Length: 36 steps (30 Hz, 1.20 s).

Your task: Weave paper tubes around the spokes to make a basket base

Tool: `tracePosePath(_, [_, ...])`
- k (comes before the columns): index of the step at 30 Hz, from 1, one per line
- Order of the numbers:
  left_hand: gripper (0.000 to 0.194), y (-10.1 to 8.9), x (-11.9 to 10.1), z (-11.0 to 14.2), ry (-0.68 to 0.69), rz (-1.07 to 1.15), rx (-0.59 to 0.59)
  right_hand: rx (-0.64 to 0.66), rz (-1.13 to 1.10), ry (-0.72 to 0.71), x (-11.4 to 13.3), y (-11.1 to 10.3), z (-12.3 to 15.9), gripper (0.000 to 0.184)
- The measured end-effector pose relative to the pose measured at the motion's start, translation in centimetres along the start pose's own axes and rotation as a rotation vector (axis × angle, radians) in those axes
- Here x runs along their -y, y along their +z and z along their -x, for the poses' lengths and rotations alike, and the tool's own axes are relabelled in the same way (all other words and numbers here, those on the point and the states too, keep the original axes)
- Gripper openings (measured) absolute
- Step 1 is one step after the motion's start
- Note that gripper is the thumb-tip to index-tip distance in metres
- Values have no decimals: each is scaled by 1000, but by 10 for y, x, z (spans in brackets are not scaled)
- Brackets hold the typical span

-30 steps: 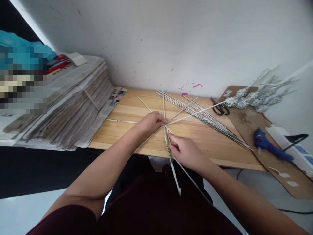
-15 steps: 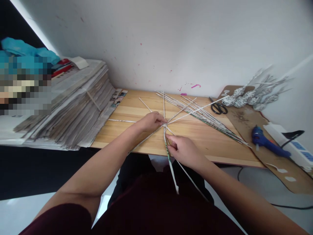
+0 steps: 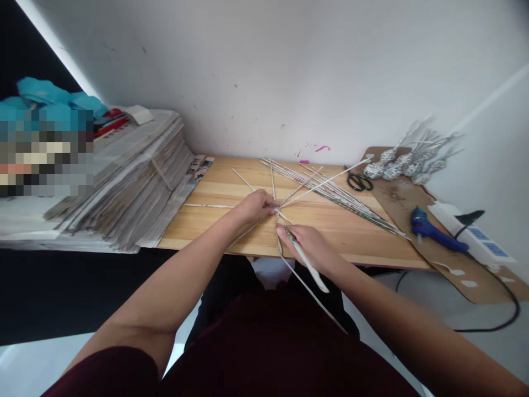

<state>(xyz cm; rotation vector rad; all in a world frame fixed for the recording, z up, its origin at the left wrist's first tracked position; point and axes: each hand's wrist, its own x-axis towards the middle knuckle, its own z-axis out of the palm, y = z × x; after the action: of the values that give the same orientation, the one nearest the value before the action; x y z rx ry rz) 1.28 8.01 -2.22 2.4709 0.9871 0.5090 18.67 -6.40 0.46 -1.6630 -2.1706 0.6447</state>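
Strip (image 3: 309,264), pinched in R grip (image 3: 311,244), slants twd body & R; L grip (image 3: 257,205) pinches spokes (image 3: 273,181) nr ctr.

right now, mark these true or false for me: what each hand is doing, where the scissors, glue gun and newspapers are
1. The left hand is at the point where the paper sticks cross. True.
2. The right hand is empty. False: it holds a white-and-green paper strip.
3. The black-handled scissors are in the left hand. False: they lie near the brown cardboard.
4. The blue glue gun rests on the cardboard. True.
5. The newspaper stack stands to the right of both hands. False: it is to their left.
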Motion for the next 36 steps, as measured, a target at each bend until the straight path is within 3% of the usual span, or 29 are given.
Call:
tracePosePath(3, [30,1,-4,1,-48,-18,-16,30,-105,106,2,3,-1,61])
tracePosePath(8, [27,-2,-16,2,-102,-106,0,115,-637,482,8,8,-7,82])
tracePosePath(13, [17,-2,-33,1,-157,-183,-4,69,-806,549,7,1,-16,76])
tracePosePath(16, [21,2,-43,1,-220,-242,-48,-6,-653,482,-1,-3,-21,58])
tracePosePath(21, [25,8,-55,2,-195,-396,-100,-69,-152,239,-13,-8,-29,24])
tracePosePath(27, [27,9,-65,2,-270,-476,-82,-114,79,237,-15,-12,-35,16])
tracePosePath(36, [24,8,-68,-6,-384,-396,-75,-51,272,203,-30,-32,-54,13])
